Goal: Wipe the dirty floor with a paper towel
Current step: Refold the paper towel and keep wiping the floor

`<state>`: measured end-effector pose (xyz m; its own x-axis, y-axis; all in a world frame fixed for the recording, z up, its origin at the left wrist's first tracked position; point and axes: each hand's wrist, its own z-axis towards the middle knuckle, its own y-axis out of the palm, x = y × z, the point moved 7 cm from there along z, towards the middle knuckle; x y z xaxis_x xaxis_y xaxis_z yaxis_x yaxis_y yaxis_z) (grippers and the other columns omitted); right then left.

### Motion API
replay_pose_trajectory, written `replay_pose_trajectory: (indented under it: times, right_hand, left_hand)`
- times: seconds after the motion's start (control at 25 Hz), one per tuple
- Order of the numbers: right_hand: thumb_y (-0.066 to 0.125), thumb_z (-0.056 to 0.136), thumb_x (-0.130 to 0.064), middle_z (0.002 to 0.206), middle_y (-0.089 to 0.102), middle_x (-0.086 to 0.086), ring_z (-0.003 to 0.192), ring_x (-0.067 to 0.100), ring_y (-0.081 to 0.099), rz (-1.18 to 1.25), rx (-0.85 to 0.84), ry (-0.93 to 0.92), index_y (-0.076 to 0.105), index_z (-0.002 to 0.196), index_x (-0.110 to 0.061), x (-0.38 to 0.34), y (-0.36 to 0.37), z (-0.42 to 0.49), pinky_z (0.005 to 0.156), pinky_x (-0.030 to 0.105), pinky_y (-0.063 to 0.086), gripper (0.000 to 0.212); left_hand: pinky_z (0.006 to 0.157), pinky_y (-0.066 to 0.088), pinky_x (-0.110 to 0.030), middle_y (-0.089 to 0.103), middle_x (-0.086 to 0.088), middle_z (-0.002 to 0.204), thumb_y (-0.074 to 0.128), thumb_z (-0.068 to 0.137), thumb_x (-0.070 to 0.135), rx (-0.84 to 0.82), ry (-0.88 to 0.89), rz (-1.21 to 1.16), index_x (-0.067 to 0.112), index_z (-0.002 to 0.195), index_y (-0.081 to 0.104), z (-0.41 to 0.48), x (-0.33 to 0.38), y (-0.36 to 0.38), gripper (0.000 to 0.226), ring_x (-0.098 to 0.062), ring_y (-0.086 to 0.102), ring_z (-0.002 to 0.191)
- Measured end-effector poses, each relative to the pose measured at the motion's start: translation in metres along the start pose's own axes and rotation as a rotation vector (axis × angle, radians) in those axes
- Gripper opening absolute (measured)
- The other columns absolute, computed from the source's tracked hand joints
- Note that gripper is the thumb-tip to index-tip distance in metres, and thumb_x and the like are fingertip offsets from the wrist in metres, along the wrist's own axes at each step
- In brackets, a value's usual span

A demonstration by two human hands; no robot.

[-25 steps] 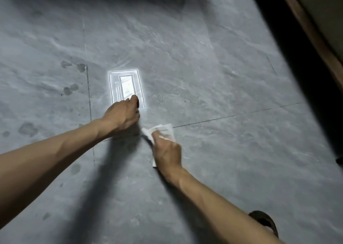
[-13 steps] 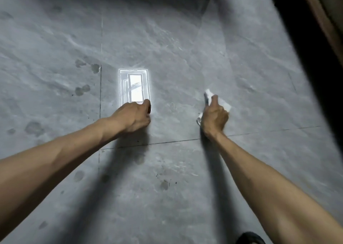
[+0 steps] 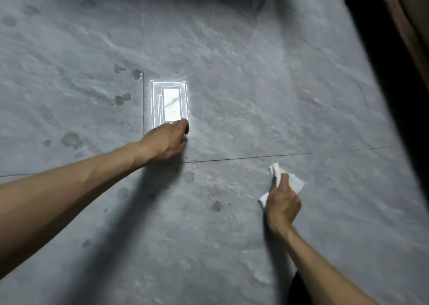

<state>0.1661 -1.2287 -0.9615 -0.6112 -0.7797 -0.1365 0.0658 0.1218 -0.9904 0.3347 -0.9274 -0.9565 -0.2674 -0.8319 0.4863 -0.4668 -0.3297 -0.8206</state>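
Observation:
My right hand point(image 3: 282, 203) presses a crumpled white paper towel point(image 3: 294, 182) flat on the grey tiled floor point(image 3: 232, 84), right of centre and just below a horizontal tile joint. The towel sticks out above and to the left of my fingers. My left hand point(image 3: 165, 141) rests as a closed fist on the floor at the centre, knuckles down, holding nothing. Dark smudges and specks point(image 3: 216, 206) lie on the tile between my two arms.
A bright rectangular light reflection point(image 3: 170, 106) shines on the floor just beyond my left hand. More dark stains point(image 3: 72, 140) dot the tiles to the left. A dark gap and a wooden edge point(image 3: 401, 26) run along the right side.
My right hand has slid the paper towel across the floor, first up and to the right past the tile joint, then back down below it. My left fist has stayed planted.

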Motion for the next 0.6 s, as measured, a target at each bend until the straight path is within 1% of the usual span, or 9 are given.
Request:
replay_pose_trajectory:
  times: [0.08,0.12,0.2,0.32,0.36,0.4,0.48,0.56,0.6]
  right_hand:
    - [0.068,0.086,-0.016,0.058,0.062,0.016,0.046,0.034,0.06,0.114,-0.058,-0.051,0.064,0.099,-0.011,-0.065,0.018,-0.045,0.043,0.03,0.035,0.015]
    - [0.074,0.08,-0.015,0.055,0.061,0.011,0.043,0.031,0.059,0.134,-0.09,-0.143,0.065,0.095,-0.012,-0.108,0.028,-0.066,0.038,0.028,0.036,0.018]
    - [0.08,0.069,-0.014,0.055,0.061,0.004,0.043,0.026,0.059,0.116,-0.167,-0.422,0.065,0.091,-0.016,-0.187,0.034,-0.1,0.035,0.025,0.037,0.027]
    - [0.088,0.045,-0.026,0.076,0.068,0.004,0.06,0.027,0.065,0.02,-0.268,-0.833,0.056,0.1,-0.016,-0.202,0.036,-0.103,0.04,0.025,0.038,0.064]
    - [0.086,0.044,-0.027,0.082,0.068,0.006,0.065,0.029,0.066,-0.029,-0.284,-0.834,0.054,0.104,-0.016,-0.183,0.035,-0.083,0.043,0.027,0.038,0.069]
    - [0.082,0.054,-0.024,0.084,0.068,0.01,0.068,0.033,0.066,-0.103,-0.234,-0.734,0.052,0.108,-0.015,-0.157,0.031,-0.054,0.047,0.029,0.038,0.062]
    - [0.063,0.083,-0.021,0.084,0.067,0.017,0.072,0.039,0.064,-0.097,-0.073,-0.346,0.051,0.112,-0.015,-0.108,0.009,0.001,0.055,0.034,0.035,0.031]
    - [0.047,0.096,-0.021,0.083,0.067,0.021,0.075,0.041,0.063,0.011,0.045,-0.085,0.048,0.111,-0.012,-0.107,0.006,0.005,0.059,0.036,0.034,0.018]
    - [0.046,0.097,-0.02,0.081,0.067,0.021,0.073,0.04,0.063,0.041,0.059,-0.063,0.049,0.111,-0.011,-0.13,0.014,-0.007,0.058,0.036,0.034,0.017]
  left_hand:
    - [0.067,0.036,-0.034,0.061,-0.014,0.1,0.042,0.088,0.02,0.008,-0.023,-0.022,0.015,0.108,0.041,-0.007,-0.01,-0.006,0.021,-0.028,0.046,0.076]
    - [0.067,0.037,-0.035,0.061,-0.014,0.098,0.043,0.087,0.019,0.019,-0.035,-0.029,0.015,0.109,0.041,-0.011,-0.016,-0.011,0.022,-0.028,0.047,0.076]
    - [0.066,0.039,-0.036,0.063,-0.013,0.092,0.048,0.086,0.019,0.053,-0.06,-0.034,0.016,0.109,0.041,-0.022,-0.033,-0.023,0.024,-0.03,0.05,0.075]
    - [0.069,0.043,-0.037,0.062,-0.012,0.087,0.053,0.083,0.017,0.098,-0.104,-0.033,0.014,0.11,0.044,-0.039,-0.063,-0.046,0.029,-0.034,0.056,0.081]
    - [0.069,0.042,-0.036,0.062,-0.013,0.087,0.053,0.083,0.016,0.11,-0.141,-0.04,0.012,0.112,0.045,-0.046,-0.074,-0.053,0.03,-0.034,0.056,0.082]
    - [0.068,0.04,-0.035,0.06,-0.013,0.088,0.054,0.084,0.015,0.123,-0.187,-0.051,0.011,0.113,0.045,-0.055,-0.085,-0.059,0.03,-0.033,0.055,0.081]
    - [0.069,0.035,-0.033,0.055,-0.01,0.089,0.054,0.084,0.013,0.163,-0.277,-0.088,0.01,0.116,0.046,-0.074,-0.106,-0.066,0.032,-0.028,0.049,0.079]
    - [0.072,0.034,-0.033,0.05,-0.004,0.091,0.054,0.084,0.013,0.196,-0.334,-0.124,0.011,0.117,0.046,-0.092,-0.12,-0.064,0.034,-0.025,0.047,0.08]
    - [0.073,0.034,-0.033,0.049,-0.003,0.091,0.053,0.085,0.014,0.203,-0.351,-0.133,0.012,0.118,0.045,-0.099,-0.125,-0.061,0.034,-0.024,0.047,0.081]
